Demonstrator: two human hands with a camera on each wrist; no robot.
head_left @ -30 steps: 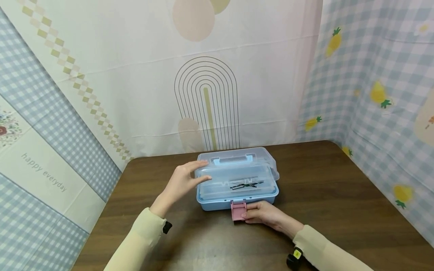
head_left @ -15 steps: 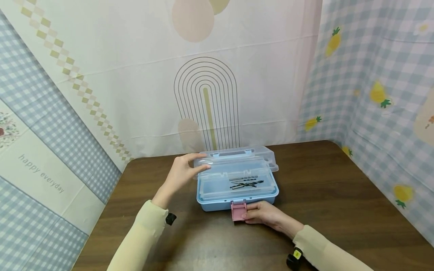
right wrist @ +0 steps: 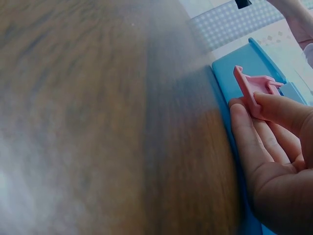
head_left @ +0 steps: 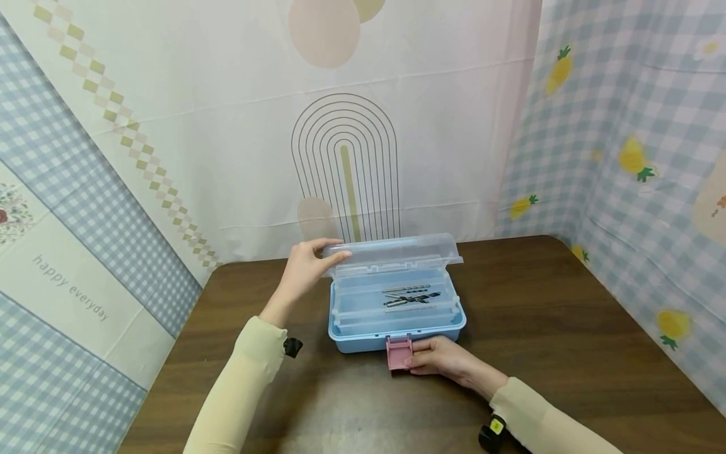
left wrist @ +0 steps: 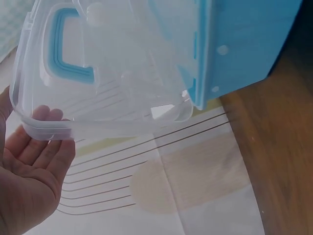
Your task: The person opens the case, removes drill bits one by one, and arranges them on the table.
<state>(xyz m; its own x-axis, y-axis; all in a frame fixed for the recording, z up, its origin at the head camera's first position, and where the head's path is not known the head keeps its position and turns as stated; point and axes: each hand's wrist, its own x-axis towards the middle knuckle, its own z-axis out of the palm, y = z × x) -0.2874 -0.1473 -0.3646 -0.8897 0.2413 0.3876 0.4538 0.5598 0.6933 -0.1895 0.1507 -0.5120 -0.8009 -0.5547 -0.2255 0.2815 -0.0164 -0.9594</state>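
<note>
A blue plastic toolbox (head_left: 363, 345) sits on the table with its clear lid (head_left: 397, 252) tilted up and back. My left hand (head_left: 303, 268) holds the lid's left edge, thumb in front and fingers behind; the left wrist view shows the fingers curled at the lid's corner (left wrist: 46, 129). At the front of the box, my right hand (head_left: 445, 360) pinches the pink latch (head_left: 399, 354), which is flipped outward. Thumb and fingers meet on that latch (right wrist: 252, 93) in the right wrist view. Several drill bits (head_left: 411, 299) lie in the translucent inner tray (head_left: 363, 318).
Brown wooden table (head_left: 544, 328) extends on both sides and in front of the box. A printed white cloth (head_left: 442, 139) hangs behind it, close to the raised lid. Checked cloth (head_left: 635, 126) hangs at the right and left.
My left hand has moved up and back, swinging the lid from low over the tray to a raised tilt. The drill bits show more plainly now. My right hand stays on the latch.
</note>
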